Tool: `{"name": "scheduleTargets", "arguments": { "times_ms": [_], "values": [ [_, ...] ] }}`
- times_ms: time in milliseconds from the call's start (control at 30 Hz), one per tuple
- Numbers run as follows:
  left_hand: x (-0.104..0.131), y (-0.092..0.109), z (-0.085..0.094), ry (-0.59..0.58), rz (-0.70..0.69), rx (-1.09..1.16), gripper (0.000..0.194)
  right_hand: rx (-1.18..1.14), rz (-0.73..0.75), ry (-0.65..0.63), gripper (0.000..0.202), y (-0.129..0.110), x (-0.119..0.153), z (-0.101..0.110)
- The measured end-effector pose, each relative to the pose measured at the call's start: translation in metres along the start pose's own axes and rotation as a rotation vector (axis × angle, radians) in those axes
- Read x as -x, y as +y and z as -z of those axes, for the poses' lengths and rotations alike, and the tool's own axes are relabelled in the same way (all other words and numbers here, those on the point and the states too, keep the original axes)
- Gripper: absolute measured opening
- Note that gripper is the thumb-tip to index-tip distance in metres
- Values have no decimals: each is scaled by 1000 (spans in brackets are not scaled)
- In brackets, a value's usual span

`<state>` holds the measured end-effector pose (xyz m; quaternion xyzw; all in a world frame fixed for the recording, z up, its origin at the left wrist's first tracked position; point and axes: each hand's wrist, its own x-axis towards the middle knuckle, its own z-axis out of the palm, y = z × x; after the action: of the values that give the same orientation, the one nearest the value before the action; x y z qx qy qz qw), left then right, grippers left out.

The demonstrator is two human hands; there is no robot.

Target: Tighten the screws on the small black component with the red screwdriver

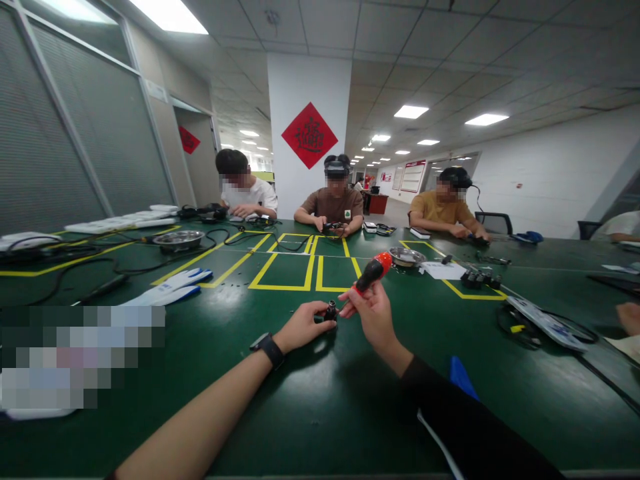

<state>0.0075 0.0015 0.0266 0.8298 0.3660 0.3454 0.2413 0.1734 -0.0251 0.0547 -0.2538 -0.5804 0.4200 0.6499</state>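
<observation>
My left hand (306, 325), with a dark watch on its wrist, is closed on a small black part (331, 311) low over the green table. What kind of part it is, I cannot make out. In my right hand (374, 313) is a screwdriver (373, 272) with a red and black handle. The handle tilts up to the right, and the shaft points down left toward the black part. My fingers cover most of the shaft, and I cannot tell whether its tip touches the part.
Metal bowls (179, 240) (407, 257) stand left and right. White gloves (175, 287) lie at left among cables. Several black parts (481, 279) sit at right near a power strip (545, 321). Yellow tape (283, 288) marks the green table (300, 427). Several people sit around it.
</observation>
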Motion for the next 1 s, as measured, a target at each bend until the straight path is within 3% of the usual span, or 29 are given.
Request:
{"name": "scheduleTargets", "arguments": {
  "times_ms": [333,600,1000],
  "values": [
    [1,5,3,-18,-20,-68,18,-22,-24,-37,27,-4,-2,3],
    [2,4,4,-24,-18,-108,20,-19,27,20,32,-2,0,-1],
    [1,4,1,-32,-16,-85,19,-8,5,-3,21,-3,0,0]
  ]
}}
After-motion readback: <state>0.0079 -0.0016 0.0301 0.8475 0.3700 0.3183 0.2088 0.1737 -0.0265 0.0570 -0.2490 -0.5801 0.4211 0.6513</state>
